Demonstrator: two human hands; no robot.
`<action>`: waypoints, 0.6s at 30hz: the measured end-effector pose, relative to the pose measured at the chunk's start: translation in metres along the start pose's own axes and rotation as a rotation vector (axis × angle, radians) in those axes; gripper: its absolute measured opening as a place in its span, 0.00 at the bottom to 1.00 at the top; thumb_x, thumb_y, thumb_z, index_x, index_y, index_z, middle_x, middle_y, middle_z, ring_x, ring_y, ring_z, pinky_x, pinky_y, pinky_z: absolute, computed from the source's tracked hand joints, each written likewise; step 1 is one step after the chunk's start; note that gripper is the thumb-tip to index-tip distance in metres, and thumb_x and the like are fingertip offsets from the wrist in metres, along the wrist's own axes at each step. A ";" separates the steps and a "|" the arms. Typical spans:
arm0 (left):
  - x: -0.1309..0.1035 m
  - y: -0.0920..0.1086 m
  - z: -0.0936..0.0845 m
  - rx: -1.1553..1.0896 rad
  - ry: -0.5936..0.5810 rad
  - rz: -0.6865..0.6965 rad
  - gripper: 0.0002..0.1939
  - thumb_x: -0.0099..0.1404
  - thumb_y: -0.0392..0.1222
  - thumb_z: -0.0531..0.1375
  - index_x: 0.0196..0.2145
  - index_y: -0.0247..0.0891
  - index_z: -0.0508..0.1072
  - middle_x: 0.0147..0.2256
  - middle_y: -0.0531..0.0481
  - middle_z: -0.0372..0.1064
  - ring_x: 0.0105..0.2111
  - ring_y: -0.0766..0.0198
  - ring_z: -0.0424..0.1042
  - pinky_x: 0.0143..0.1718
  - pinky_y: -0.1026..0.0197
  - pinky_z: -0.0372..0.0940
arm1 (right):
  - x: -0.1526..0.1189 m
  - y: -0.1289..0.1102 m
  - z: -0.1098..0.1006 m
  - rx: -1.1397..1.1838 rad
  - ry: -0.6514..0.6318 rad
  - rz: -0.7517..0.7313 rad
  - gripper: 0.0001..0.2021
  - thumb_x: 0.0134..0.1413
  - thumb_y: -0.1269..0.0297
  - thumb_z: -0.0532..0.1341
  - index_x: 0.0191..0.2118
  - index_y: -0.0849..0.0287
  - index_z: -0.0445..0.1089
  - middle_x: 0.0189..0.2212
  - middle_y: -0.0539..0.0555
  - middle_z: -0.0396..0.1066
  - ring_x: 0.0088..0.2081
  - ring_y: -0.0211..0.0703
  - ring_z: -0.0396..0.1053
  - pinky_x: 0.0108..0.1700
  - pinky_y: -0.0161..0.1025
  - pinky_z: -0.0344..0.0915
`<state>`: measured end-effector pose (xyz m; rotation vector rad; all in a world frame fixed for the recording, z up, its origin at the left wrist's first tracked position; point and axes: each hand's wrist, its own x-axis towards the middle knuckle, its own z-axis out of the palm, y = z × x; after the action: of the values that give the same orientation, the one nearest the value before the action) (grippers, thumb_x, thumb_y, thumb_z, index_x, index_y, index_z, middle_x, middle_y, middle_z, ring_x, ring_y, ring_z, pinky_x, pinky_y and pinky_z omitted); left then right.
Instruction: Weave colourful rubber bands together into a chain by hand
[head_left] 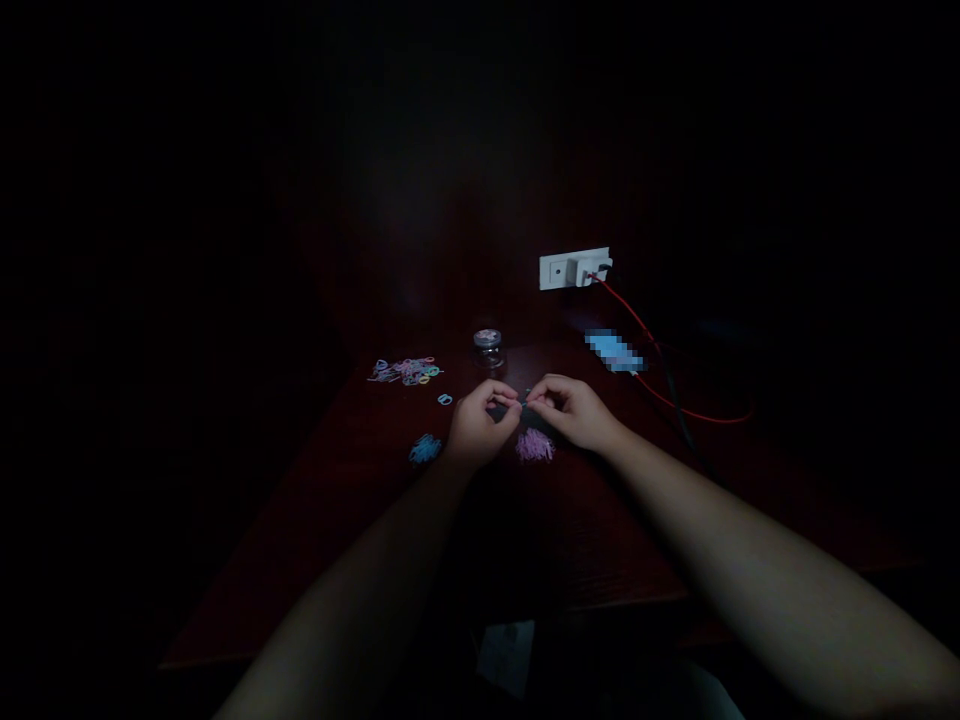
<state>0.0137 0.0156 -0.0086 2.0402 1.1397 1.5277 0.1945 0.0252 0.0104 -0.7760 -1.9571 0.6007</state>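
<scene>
My left hand [484, 425] and my right hand [571, 410] meet over the dark red table, fingertips pinched and nearly touching. Something small and pale seems to be between them, too tiny and dim to name. Just below the fingertips lies a pile of pink-purple elastic bands [535, 446]. A blue pile of elastic bands [425, 449] is to the left of my left wrist. Farther back on the left, mixed-colour elastic bands [407, 371] are spread loosely, and a couple of light blue bands [445, 399] lie apart from them.
Behind my hands stands a small clear jar with a lid [487, 345]. A wall socket [574, 269] holds a white plug, from which a red cable [637, 318] runs to a blurred-out phone-like object [613, 350] on the right. The table's front edge [622, 606] shows below; the surroundings are very dark.
</scene>
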 end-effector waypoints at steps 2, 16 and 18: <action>0.000 -0.001 0.000 0.001 0.003 0.001 0.06 0.58 0.35 0.61 0.35 0.38 0.71 0.33 0.49 0.74 0.33 0.65 0.73 0.38 0.63 0.66 | 0.000 -0.001 0.000 -0.009 0.007 0.011 0.09 0.54 0.61 0.61 0.32 0.63 0.72 0.25 0.51 0.63 0.25 0.35 0.58 0.27 0.34 0.56; 0.001 -0.002 -0.002 0.008 0.012 0.028 0.05 0.59 0.36 0.60 0.35 0.38 0.72 0.34 0.49 0.73 0.34 0.65 0.72 0.38 0.63 0.67 | 0.001 0.002 0.000 0.030 0.017 0.056 0.09 0.52 0.62 0.60 0.32 0.63 0.70 0.22 0.49 0.62 0.23 0.34 0.56 0.25 0.33 0.53; 0.001 -0.003 -0.002 0.012 0.007 0.021 0.05 0.59 0.36 0.61 0.35 0.37 0.72 0.34 0.49 0.73 0.34 0.65 0.72 0.38 0.63 0.67 | 0.000 0.002 0.000 0.026 0.013 0.059 0.08 0.53 0.62 0.60 0.32 0.63 0.70 0.21 0.48 0.61 0.23 0.34 0.56 0.25 0.33 0.52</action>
<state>0.0108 0.0179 -0.0092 2.0628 1.1363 1.5429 0.1946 0.0271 0.0089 -0.8220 -1.9169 0.6537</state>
